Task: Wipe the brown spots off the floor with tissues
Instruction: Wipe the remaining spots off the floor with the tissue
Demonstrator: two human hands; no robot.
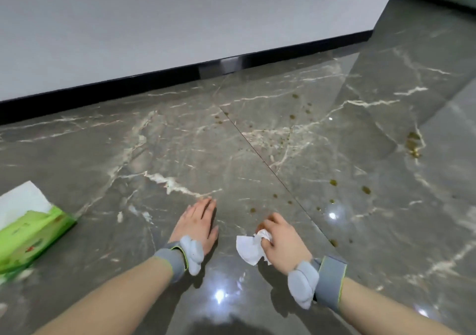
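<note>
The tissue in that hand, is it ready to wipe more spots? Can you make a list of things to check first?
1. Tissue held firmly: ok, the right hand is closed around it.
2. Tissue clean enough: cannot tell, the visible part looks white, but the underside is hidden.
3. Brown spots left to wipe: not ok, many remain ahead and to the right, including a bigger patch.
4. Nearest spots close to the tissue: ok, they lie just ahead of the right hand.
5. Body steadied: ok, the left hand lies flat on the floor.
6. Spare tissues ready: ok, the green pack lies at left with a sheet sticking out.
</note>
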